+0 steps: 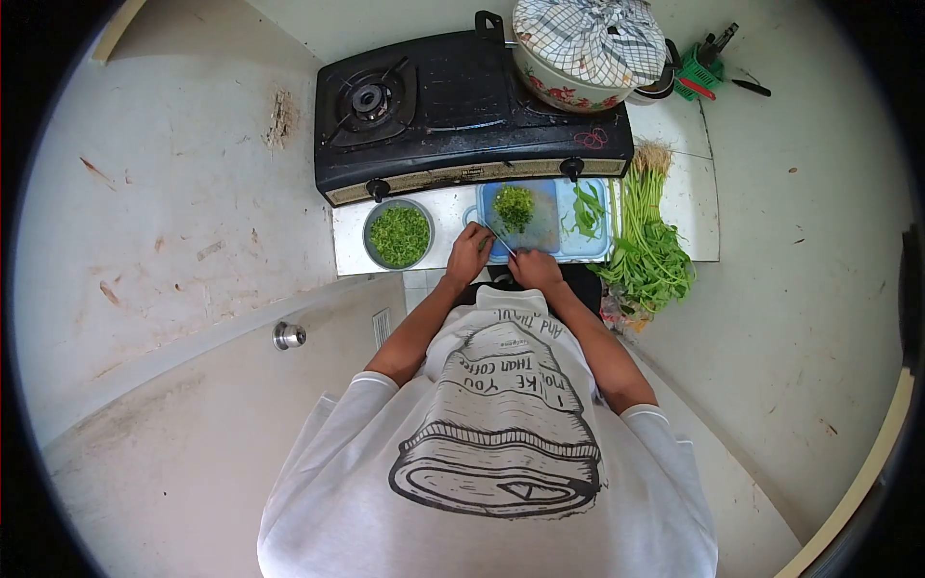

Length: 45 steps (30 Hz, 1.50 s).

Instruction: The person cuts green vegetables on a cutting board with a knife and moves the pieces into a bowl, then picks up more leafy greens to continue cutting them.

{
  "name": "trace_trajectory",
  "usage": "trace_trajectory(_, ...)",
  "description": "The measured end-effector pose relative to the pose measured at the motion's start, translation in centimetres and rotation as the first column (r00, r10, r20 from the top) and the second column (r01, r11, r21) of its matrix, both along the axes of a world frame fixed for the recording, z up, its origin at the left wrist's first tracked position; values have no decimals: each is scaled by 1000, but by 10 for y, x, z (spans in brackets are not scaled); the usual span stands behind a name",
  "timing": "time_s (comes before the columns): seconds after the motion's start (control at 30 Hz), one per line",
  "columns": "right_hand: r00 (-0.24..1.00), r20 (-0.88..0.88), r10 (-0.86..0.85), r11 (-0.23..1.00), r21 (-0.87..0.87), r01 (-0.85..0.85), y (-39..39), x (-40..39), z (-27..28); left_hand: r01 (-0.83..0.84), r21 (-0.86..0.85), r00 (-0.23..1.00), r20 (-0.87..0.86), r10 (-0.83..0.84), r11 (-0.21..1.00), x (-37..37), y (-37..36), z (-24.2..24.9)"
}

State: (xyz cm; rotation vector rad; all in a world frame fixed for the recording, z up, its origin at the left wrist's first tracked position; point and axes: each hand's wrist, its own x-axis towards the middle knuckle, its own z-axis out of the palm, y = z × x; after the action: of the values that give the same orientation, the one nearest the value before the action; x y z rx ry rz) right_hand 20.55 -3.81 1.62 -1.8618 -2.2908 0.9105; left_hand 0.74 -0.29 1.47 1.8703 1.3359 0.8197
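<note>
My right hand (536, 270) is closed around the handle of a knife (503, 245), whose thin blade points up and to the left. My left hand (469, 254) is curled closed by the blade's tip, with a bit of green leaf showing at its fingers. Both hands are at the near edge of a blue cutting board (545, 229). A heap of finely chopped greens (514, 206) lies on the board above the knife. Some whole leaves (586, 210) rest at the board's right side.
Left of the board, a grey bowl (366, 246) holds chopped greens. A bundle of long-stemmed leafy greens (647, 236) lies on the right, overhanging the counter. Behind is a black gas stove (461, 87) with a cloth-topped pot (568, 94). A green basket (696, 72) of utensils stands back right.
</note>
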Motion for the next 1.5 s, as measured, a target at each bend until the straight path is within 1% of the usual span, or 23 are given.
trace_trajectory(0.03, 1000, -9, 5, 1000, 24, -4, 2, -1, -2, 3, 0, 1000, -7, -3, 1000, 0, 0, -1)
trace_trajectory(0.27, 999, 15, -32, 999, 3, 32, -3, 7, 2, 1, -20, 1000, -19, -2, 1000, -2, -3, -3)
trace_trajectory(0.43, 997, 5, -83, 996, 30, 83, -4, 11, -3, 22, 59, 995, -102, -16, 998, 0, 4, 4)
trace_trajectory(0.47, 997, 14, -79, 997, 8, 79, -5, 11, -4, 22, 70, 993, -114, -14, 997, 1, 6, 6)
trace_trajectory(0.53, 997, 35, -69, 997, -36, 70, -3, 10, 2, 32, 59, 993, -113, -25, 998, 0, 8, 2)
trace_trajectory(0.77, 999, 39, -31, 999, -14, 31, -5, 7, 19, 4, 7, 998, -65, -3, 1000, 2, 7, 0)
trace_trajectory(0.93, 999, -1, -41, 999, 4, 41, -5, 2, 7, 19, 1, 998, -62, -19, 1000, 1, 7, 1)
trace_trajectory(1.03, 1000, -6, -2, 1000, 17, 2, 4, -2, 0, 45, 28, 997, -59, -44, 999, 2, 6, 2)
trace_trajectory(1.17, 1000, 9, -21, 1000, 2, 21, 3, 1, -1, 77, 46, 995, -67, -74, 996, -1, 3, 11)
trace_trajectory(1.33, 997, 5, -73, 997, 6, 73, -2, 7, -1, 79, 34, 994, -75, -76, 996, -4, 3, 2)
trace_trajectory(1.5, 999, 27, -27, 999, 31, 26, -5, 9, 3, 77, 32, 995, -62, -75, 997, -3, 3, 1)
